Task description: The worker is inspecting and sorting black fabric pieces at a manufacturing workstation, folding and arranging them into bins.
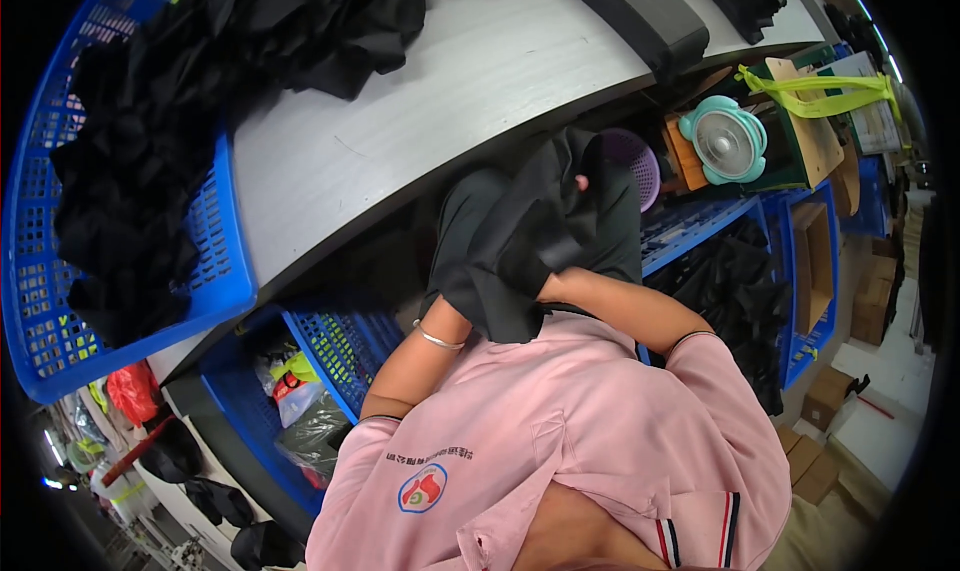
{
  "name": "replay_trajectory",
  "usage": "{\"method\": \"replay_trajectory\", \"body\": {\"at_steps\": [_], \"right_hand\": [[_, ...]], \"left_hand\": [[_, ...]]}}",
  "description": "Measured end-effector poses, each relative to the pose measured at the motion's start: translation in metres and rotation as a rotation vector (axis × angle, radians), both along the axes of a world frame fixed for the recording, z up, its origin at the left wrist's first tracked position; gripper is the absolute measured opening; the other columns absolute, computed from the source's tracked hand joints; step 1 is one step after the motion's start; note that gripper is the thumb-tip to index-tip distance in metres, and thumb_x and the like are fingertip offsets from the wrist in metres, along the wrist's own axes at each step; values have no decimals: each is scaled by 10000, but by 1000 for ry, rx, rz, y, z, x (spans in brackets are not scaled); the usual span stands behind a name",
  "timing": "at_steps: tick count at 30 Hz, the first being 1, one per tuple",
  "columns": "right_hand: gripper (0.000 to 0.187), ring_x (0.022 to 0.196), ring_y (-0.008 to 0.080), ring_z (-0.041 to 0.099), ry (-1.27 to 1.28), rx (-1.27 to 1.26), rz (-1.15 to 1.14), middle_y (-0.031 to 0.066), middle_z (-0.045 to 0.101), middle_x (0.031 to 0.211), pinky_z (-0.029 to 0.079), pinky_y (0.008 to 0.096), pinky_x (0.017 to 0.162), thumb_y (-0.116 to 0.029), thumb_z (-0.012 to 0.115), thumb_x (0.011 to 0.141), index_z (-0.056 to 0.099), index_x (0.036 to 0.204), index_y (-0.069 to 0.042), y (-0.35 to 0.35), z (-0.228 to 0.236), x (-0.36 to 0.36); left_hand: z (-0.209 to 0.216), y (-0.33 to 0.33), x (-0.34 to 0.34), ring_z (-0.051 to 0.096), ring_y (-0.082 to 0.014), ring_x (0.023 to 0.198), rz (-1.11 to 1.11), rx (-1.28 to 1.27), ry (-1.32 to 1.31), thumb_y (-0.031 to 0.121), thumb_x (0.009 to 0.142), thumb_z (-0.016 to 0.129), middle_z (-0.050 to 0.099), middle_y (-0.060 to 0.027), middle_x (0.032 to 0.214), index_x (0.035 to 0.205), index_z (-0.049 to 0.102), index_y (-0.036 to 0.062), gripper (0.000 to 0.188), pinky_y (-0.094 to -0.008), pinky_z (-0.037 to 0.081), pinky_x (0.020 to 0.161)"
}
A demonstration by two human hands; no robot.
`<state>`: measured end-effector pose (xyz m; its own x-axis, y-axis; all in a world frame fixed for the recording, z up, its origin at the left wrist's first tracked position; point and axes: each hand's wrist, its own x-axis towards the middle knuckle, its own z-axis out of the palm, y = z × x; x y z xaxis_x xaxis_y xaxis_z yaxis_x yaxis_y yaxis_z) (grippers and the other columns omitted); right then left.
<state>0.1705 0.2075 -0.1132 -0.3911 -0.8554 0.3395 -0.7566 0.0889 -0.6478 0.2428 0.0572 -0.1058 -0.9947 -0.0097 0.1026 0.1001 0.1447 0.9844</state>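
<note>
Both my hands are buried in a black garment (520, 241), held just off the near edge of the grey table (400, 121). Left hand (462, 289) is wrapped inside the cloth and right hand (535, 271) is under a fold, so I cannot tell either grip. Silver bracelet (438, 340) on left wrist. Blue basket (215, 261) of black cloth far left; teal fan (725, 141) far right.

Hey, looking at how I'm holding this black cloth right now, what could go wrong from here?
The black cloth is bunched over both hands, so the left hand and right hand are mostly hidden; a loose fold might slip unnoticed. It hangs below the grey table edge, above the blue crate, so a dropped part may land there. The bracelet could snag the fabric.
</note>
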Motion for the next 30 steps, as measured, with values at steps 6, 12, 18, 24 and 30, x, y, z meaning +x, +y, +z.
{"method": "replay_trajectory", "body": {"at_steps": [6, 12, 18, 24, 30], "right_hand": [[335, 996, 322, 666, -214, 174, 6, 196, 686, 1076, 511, 416, 886, -233, 651, 879, 674, 1159, -52, 5, 2, 13], [302, 940, 356, 673, -452, 373, -31, 202, 690, 1022, 528, 427, 828, -233, 637, 868, 685, 1112, -63, 24, 5, 22], [146, 693, 183, 665, -297, 324, -405, 124, 685, 808, 518, 327, 642, -68, 611, 893, 649, 1008, 14, 51, 85, 2], [176, 796, 94, 561, -359, -84, -612, 48, 605, 883, 457, 240, 710, -148, 669, 940, 622, 944, 21, 33, 136, -24], [173, 889, 50, 579, -1247, -260, -219, -33, 655, 920, 455, 238, 827, -153, 644, 958, 708, 972, 8, 44, 144, -39]], "left_hand": [[16, 23, -25, 502, -259, 1321, 112, -171, 30, 126, 923, 614, 551, -168, 1401, 1357, 530, 7, 457, -368, 386, 1108], [41, 8, -10, 480, -268, 1345, 180, -350, 78, 133, 931, 603, 532, -170, 1422, 1378, 509, 13, 473, -372, 371, 1121], [56, -2, -37, 458, -278, 1369, 275, -540, 131, 140, 938, 592, 512, -173, 1442, 1400, 489, 19, 490, -375, 356, 1133], [75, 18, -55, 440, -286, 1389, 278, -663, 200, 147, 943, 583, 496, -175, 1459, 1419, 471, 24, 503, -377, 343, 1144], [69, 1, -42, 403, -296, 1410, 379, -667, 229, 145, 971, 553, 464, -152, 1489, 1459, 427, 45, 514, -377, 321, 1157]]}}
